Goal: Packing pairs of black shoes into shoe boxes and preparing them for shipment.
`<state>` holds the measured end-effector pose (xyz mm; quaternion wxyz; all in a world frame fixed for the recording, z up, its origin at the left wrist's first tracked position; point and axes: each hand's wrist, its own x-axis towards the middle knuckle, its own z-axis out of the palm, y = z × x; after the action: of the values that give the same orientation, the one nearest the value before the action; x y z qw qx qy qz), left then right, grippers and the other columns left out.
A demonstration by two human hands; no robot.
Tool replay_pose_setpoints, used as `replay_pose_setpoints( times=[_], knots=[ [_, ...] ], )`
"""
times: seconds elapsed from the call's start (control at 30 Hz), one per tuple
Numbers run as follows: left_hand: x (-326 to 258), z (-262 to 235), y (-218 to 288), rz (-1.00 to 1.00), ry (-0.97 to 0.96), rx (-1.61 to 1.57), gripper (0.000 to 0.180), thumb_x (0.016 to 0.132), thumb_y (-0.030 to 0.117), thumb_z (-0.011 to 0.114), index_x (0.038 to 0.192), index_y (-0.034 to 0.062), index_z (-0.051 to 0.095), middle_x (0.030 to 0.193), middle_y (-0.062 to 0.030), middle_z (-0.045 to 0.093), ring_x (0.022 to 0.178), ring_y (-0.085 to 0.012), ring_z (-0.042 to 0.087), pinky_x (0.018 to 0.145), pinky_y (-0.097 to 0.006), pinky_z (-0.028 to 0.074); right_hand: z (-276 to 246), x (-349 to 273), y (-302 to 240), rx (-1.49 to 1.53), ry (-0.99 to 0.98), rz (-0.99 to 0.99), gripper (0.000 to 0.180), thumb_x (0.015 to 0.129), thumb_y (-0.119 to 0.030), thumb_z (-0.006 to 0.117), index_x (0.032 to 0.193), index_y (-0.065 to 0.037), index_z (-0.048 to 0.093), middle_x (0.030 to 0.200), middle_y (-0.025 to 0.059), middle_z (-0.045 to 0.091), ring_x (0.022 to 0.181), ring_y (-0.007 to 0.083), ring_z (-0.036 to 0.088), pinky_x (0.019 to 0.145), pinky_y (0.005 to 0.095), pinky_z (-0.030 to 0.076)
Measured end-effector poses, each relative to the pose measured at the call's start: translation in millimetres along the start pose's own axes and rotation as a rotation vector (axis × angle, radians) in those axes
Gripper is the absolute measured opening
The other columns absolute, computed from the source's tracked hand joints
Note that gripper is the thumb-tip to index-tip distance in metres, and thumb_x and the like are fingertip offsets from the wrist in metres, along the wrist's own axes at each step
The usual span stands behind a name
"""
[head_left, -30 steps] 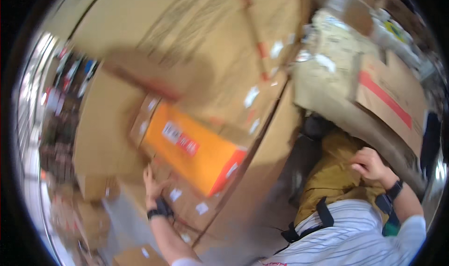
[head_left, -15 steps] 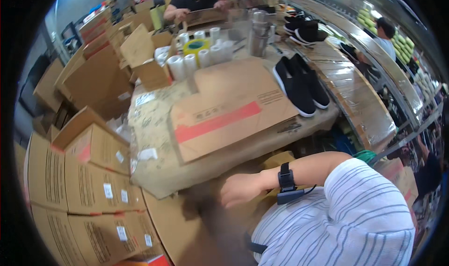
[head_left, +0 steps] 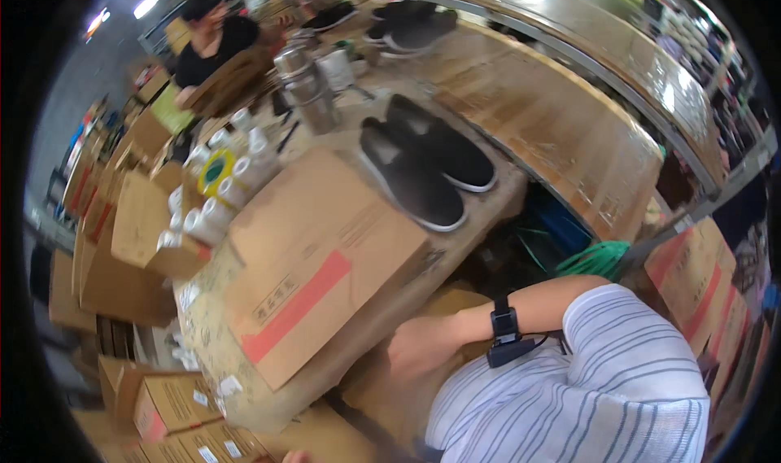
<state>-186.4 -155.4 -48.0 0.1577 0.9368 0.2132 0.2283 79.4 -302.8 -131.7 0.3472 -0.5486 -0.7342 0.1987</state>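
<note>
My right hand (head_left: 423, 345) is held in front of my body, past the table's near edge, with a black band on its wrist. Its fingers point down over brown cardboard (head_left: 370, 394) and are smeared, so their grip does not show. Only a bit of my left hand (head_left: 298, 457) peeks in at the lower edge; its fingers are hidden. A flattened cardboard carton (head_left: 301, 211) with a red stripe lies on the cloth-covered table (head_left: 244, 394). Beside its far right corner rests a pair of black slip-on shoes (head_left: 427, 158) with white soles.
White rolls (head_left: 215, 211) and a yellow tape roll (head_left: 215, 172) stand at the table's left. A metal flask (head_left: 305, 89) is behind. Cartons (head_left: 183, 406) stack at lower left. Wooden shelving (head_left: 561, 109) runs along the right, green cord (head_left: 594, 259) below. A co-worker (head_left: 215, 44) holds cardboard.
The view has swung right and tilted, so table, carton and shoes appear farther left. My right hand stays near my body. A bit of my left hand now shows at the lower edge.
</note>
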Motion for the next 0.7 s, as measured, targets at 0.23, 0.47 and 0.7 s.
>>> replay_pose_setpoints(
  times=[0.23, 0.47, 0.7],
  knots=[
    [114.5, 132.7, 89.3, 0.774, -0.858, -0.321, 0.051, 0.072, 0.017, 0.071, 0.119, 0.0056, 0.054, 0.111, -0.0138, 0.057, 0.098, -0.0348, 0.053, 0.087, -0.042, 0.042, 4.3, -171.5, 15.4, 0.026, 0.536, 0.935, 0.025, 0.084, -0.028, 0.055, 0.093, -0.009, 0.067, 0.093, 0.0126, 0.065, 0.090, 0.0318, 0.061, 0.078, 0.0417, 0.048],
    [123.3, 182.0, 173.2, 0.988, -1.149, -0.435, 0.058, 0.071, 0.015, 0.072, 0.123, 0.0037, 0.051, 0.113, -0.0175, 0.056, 0.100, -0.0362, 0.052, 0.087, -0.042, 0.042, 173.5, -368.7, -39.4, 0.170, 0.662, 1.847, 0.022, 0.078, -0.025, 0.061, 0.090, -0.008, 0.067, 0.086, 0.0152, 0.067, 0.082, 0.0302, 0.065, 0.071, 0.0390, 0.051],
    [119.9, 202.5, 151.8, 0.450, -1.445, -0.566, 0.052, 0.076, 0.003, 0.065, 0.125, -0.0015, 0.048, 0.116, -0.0176, 0.057, 0.109, -0.0294, 0.054, 0.095, -0.037, 0.040, 289.0, -432.7, -65.5, 0.314, 0.120, 1.862, 0.044, 0.072, -0.035, 0.065, 0.105, -0.005, 0.065, 0.101, 0.0236, 0.062, 0.105, 0.0350, 0.055, 0.088, 0.0449, 0.043]
  ],
)
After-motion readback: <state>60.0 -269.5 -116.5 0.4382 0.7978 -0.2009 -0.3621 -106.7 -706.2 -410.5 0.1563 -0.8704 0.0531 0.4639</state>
